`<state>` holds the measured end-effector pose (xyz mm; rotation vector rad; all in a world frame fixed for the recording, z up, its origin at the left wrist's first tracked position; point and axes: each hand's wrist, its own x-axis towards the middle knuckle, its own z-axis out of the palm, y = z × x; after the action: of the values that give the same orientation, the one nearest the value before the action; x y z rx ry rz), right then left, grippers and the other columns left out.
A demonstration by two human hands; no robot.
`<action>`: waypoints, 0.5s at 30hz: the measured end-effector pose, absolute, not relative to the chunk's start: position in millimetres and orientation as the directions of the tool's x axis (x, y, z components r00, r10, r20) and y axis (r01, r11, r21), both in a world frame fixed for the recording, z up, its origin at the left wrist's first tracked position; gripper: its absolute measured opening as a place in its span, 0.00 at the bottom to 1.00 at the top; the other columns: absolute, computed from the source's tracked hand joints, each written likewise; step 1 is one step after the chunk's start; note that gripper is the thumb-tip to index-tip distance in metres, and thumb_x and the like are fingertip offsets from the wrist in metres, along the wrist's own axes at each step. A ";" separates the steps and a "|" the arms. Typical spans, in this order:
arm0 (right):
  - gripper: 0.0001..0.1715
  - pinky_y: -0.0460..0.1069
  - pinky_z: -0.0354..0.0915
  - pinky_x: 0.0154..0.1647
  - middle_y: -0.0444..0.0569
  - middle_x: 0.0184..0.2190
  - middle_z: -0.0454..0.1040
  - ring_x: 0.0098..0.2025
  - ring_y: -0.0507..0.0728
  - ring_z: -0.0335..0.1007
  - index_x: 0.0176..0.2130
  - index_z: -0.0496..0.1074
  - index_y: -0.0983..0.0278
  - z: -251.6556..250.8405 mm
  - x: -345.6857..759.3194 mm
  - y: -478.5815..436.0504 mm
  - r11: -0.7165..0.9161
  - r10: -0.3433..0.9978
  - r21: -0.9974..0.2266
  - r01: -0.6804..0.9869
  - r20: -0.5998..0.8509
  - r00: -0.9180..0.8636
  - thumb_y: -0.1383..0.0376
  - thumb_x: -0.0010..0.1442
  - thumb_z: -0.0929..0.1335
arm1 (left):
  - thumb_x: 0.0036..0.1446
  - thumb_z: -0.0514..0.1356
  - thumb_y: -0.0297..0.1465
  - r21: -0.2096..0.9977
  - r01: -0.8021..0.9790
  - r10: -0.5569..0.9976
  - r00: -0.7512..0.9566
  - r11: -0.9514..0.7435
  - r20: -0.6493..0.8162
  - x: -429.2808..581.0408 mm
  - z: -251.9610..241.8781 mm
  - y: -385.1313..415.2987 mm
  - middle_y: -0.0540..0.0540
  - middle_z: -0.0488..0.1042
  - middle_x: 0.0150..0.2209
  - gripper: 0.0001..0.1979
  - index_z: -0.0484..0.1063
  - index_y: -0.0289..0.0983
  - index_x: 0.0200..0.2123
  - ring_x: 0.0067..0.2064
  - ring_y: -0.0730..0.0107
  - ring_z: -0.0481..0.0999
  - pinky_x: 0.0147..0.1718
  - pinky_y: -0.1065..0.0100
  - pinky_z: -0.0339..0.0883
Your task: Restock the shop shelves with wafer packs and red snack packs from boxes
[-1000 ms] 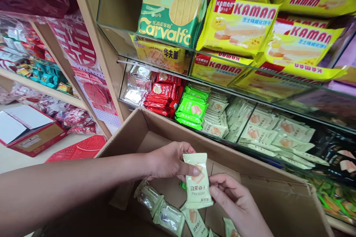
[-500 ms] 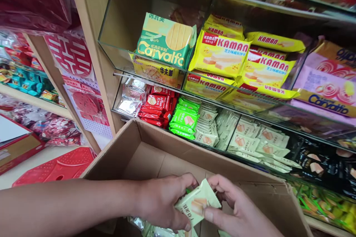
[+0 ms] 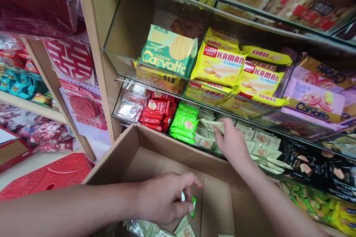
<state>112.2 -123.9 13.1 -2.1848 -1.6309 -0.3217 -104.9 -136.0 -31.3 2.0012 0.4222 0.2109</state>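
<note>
Where pale packets (image 3: 205,142) stand: in the shelf unit (image 3: 102,55), far side, a row is already formed, right of the bright green packets (image 3: 183,123).
Carton (image 3: 167,147): more pale wrappers (image 3: 185,229) lie at the near side, so these remain outside the row.
Held packet (image 3: 210,124): it is above the row and, I judge, not yet placed.
Right hand (image 3: 233,141): my thumb and fingers pinch this packet; the arm stretches from near right.
Left hand (image 3: 164,196): it hangs over the carton, fingers bent, apart from the thumb; whether it touches the green packet (image 3: 193,207) there, I cannot tell.
</note>
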 end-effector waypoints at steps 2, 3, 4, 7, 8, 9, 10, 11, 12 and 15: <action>0.18 0.50 0.60 0.35 0.56 0.35 0.72 0.38 0.63 0.69 0.48 0.59 0.68 5.4 114.0 -95.8 -0.356 0.836 -0.197 0.913 0.369 0.406 0.66 0.57 0.59 | 0.49 0.55 0.27 0.860 0.209 0.367 0.930 -0.466 -0.027 -106.4 -30.9 -135.7 0.53 0.71 0.31 0.19 0.60 0.41 0.47 0.24 0.80 0.65 0.21 0.79 0.57; 0.19 0.50 0.60 0.36 0.58 0.36 0.72 0.39 0.63 0.69 0.48 0.59 0.69 1.1 117.0 -82.6 -0.389 0.827 -0.217 0.895 0.346 0.443 0.66 0.56 0.59 | 0.49 0.55 0.27 0.845 0.218 0.361 0.932 -0.488 -0.032 -106.8 -30.0 -135.4 0.53 0.71 0.31 0.20 0.60 0.41 0.47 0.24 0.80 0.65 0.21 0.79 0.57; 0.19 0.49 0.61 0.37 0.58 0.37 0.72 0.40 0.62 0.69 0.48 0.59 0.69 -3.3 120.9 -70.3 -0.404 0.824 -0.234 0.884 0.326 0.463 0.66 0.56 0.60 | 0.49 0.55 0.27 0.832 0.229 0.357 0.933 -0.505 -0.041 -107.2 -28.7 -135.2 0.53 0.72 0.30 0.20 0.61 0.42 0.47 0.23 0.80 0.66 0.21 0.80 0.57; 0.20 0.46 0.62 0.38 0.59 0.42 0.71 0.42 0.60 0.69 0.47 0.61 0.70 -15.0 133.0 -41.9 -0.433 0.825 -0.258 0.864 0.273 0.495 0.65 0.55 0.62 | 0.48 0.56 0.27 0.794 0.271 0.342 0.936 -0.544 -0.085 -107.9 -24.7 -135.3 0.54 0.72 0.29 0.19 0.63 0.42 0.46 0.23 0.80 0.66 0.20 0.80 0.57; 0.21 0.46 0.62 0.38 0.60 0.42 0.71 0.42 0.60 0.69 0.47 0.61 0.72 -17.9 135.7 -36.1 -0.446 0.824 -0.255 0.858 0.257 0.505 0.64 0.55 0.62 | 0.48 0.57 0.27 0.784 0.273 0.332 0.939 -0.558 -0.092 -108.3 -23.7 -135.5 0.54 0.73 0.29 0.19 0.64 0.42 0.45 0.23 0.79 0.67 0.20 0.80 0.57; 0.23 0.47 0.63 0.38 0.61 0.41 0.71 0.42 0.61 0.69 0.48 0.61 0.74 -20.0 137.2 -32.4 -0.459 0.822 -0.247 0.853 0.245 0.513 0.63 0.55 0.63 | 0.47 0.57 0.27 0.776 0.269 0.319 0.943 -0.570 -0.092 -108.6 -23.0 -135.5 0.54 0.73 0.29 0.19 0.64 0.42 0.45 0.24 0.78 0.68 0.21 0.80 0.58; 0.25 0.47 0.63 0.38 0.63 0.41 0.70 0.42 0.62 0.68 0.48 0.60 0.77 -21.3 137.5 -30.6 -0.469 0.821 -0.233 0.852 0.239 0.518 0.63 0.54 0.64 | 0.47 0.58 0.27 0.771 0.259 0.304 0.948 -0.582 -0.089 -108.9 -22.4 -135.5 0.53 0.73 0.29 0.19 0.64 0.42 0.45 0.26 0.77 0.69 0.22 0.79 0.59; 0.28 0.48 0.63 0.39 0.65 0.41 0.69 0.43 0.63 0.68 0.48 0.59 0.78 -21.9 136.7 -30.5 -0.472 0.823 -0.215 0.855 0.241 0.515 0.62 0.53 0.65 | 0.47 0.58 0.27 0.765 0.250 0.288 0.954 -0.593 -0.089 -109.2 -21.9 -135.3 0.53 0.74 0.30 0.19 0.64 0.42 0.45 0.27 0.76 0.70 0.23 0.79 0.60; 0.29 0.49 0.62 0.40 0.66 0.43 0.68 0.44 0.64 0.67 0.49 0.58 0.79 -21.7 135.2 -31.6 -0.468 0.826 -0.193 0.862 0.251 0.505 0.62 0.53 0.65 | 0.47 0.59 0.28 0.758 0.244 0.271 0.958 -0.605 -0.092 -109.4 -21.3 -135.0 0.52 0.74 0.31 0.19 0.64 0.42 0.45 0.28 0.75 0.71 0.23 0.78 0.60; 0.25 0.52 0.60 0.44 0.68 0.48 0.62 0.48 0.66 0.63 0.51 0.58 0.76 -19.1 129.0 -37.4 -0.438 0.847 -0.116 0.892 0.280 0.452 0.63 0.57 0.62 | 0.48 0.58 0.28 0.717 0.244 0.227 0.966 -0.652 -0.123 -109.2 -18.2 -134.0 0.51 0.75 0.32 0.19 0.65 0.41 0.46 0.27 0.74 0.71 0.21 0.78 0.59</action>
<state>129.0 -37.4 -19.1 -2.4576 -1.5025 -0.2633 -109.2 -134.0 -18.2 2.3033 0.3282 -0.0286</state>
